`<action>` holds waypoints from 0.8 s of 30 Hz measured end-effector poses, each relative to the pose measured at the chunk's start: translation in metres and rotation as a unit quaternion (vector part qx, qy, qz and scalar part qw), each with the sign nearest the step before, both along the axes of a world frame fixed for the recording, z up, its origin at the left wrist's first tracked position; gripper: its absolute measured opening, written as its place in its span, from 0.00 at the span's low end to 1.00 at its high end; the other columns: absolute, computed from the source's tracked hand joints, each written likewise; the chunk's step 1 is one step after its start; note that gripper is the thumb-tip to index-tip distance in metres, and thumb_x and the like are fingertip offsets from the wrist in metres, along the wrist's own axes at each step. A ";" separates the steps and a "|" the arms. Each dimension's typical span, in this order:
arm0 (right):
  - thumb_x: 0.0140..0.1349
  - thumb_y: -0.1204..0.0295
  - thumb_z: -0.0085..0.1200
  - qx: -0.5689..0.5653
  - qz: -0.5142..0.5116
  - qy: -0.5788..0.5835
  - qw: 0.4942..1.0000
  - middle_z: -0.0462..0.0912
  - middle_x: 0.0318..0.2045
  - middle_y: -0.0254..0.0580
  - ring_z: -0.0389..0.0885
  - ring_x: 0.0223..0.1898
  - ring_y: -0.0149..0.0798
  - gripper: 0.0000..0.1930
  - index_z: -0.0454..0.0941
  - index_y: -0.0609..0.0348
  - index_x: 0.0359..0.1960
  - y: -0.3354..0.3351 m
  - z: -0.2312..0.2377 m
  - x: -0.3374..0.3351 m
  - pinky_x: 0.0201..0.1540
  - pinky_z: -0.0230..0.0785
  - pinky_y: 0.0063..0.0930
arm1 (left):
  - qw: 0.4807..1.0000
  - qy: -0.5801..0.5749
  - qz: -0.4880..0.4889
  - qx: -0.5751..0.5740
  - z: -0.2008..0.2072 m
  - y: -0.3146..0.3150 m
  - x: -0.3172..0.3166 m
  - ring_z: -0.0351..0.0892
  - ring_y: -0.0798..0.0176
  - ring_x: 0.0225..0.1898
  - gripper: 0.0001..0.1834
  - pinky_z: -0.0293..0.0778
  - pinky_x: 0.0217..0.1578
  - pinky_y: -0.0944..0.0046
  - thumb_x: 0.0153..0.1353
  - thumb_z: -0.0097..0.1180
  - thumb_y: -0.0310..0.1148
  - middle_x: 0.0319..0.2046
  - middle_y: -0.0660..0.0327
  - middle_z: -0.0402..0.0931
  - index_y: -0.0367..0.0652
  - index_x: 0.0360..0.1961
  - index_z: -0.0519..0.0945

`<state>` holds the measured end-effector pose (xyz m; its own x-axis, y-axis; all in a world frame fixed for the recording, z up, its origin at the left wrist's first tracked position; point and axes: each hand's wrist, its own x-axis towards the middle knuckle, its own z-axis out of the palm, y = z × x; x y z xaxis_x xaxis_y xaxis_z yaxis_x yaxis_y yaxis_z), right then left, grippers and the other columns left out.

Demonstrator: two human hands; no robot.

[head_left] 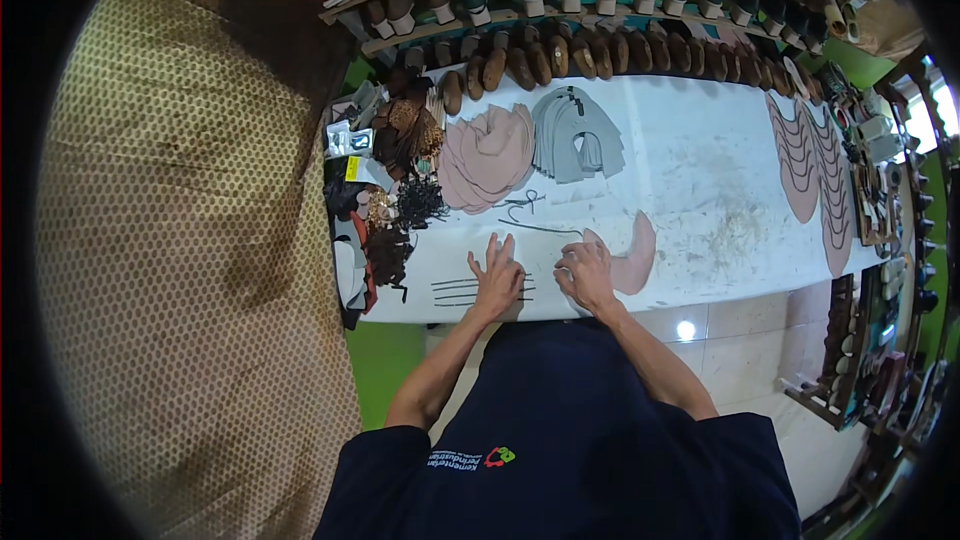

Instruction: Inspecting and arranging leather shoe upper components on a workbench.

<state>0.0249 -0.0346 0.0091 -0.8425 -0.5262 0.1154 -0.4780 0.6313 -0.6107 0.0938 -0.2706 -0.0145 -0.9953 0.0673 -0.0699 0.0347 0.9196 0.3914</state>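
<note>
My left hand lies on the white table near its front edge, fingers spread. It rests over several thin black strips, laid side by side, whose ends show on both sides of it. My right hand touches the tabletop just to the right, fingers bent and apart, with nothing visible in them. Beside it lies a curved pink shoe-upper piece, partly behind the hand. A longer dark strip runs across the table above both hands, near a small tangle of dark strips.
Fanned stacks of pink pieces and grey pieces lie farther back. Brown shoe lasts line the back edge below shelves of shoes. Dark strips and materials crowd the left end. Pink pieces with dark curved lines lie right.
</note>
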 end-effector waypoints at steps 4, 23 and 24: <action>0.62 0.63 0.66 -0.006 0.010 -0.024 1.000 0.82 0.52 0.37 0.75 0.62 0.43 0.09 0.91 0.49 0.39 -0.021 -0.004 0.003 0.71 0.54 0.60 | 0.999 -0.004 -0.018 0.028 0.003 -0.004 -0.005 0.37 0.40 0.83 0.02 0.30 0.66 0.11 0.66 0.64 0.34 0.81 0.55 0.52 0.52 0.39 0.84; 0.53 0.64 0.66 0.023 -0.226 0.002 0.974 0.81 0.55 0.43 0.71 0.64 0.52 0.08 0.86 0.54 0.28 0.070 0.005 0.018 0.68 0.54 0.58 | 0.951 -0.191 -0.139 0.199 0.033 0.018 -0.067 0.74 0.61 0.58 0.16 0.39 0.68 0.29 0.71 0.62 0.48 0.46 0.61 0.82 0.53 0.49 0.91; 0.53 0.64 0.67 0.051 -0.245 0.019 0.968 0.81 0.54 0.42 0.70 0.64 0.51 0.07 0.87 0.53 0.28 0.087 0.004 0.021 0.69 0.53 0.58 | 0.950 -0.190 -0.134 0.208 0.032 0.022 -0.070 0.73 0.61 0.58 0.15 0.40 0.67 0.29 0.70 0.62 0.47 0.45 0.61 0.84 0.51 0.47 0.92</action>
<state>0.0458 0.0523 0.0131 -0.9900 -0.0750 0.1196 -0.1269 0.8442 -0.5207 0.0236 -0.2483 0.0179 -0.8464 0.4159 -0.3326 0.0296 0.6604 0.7503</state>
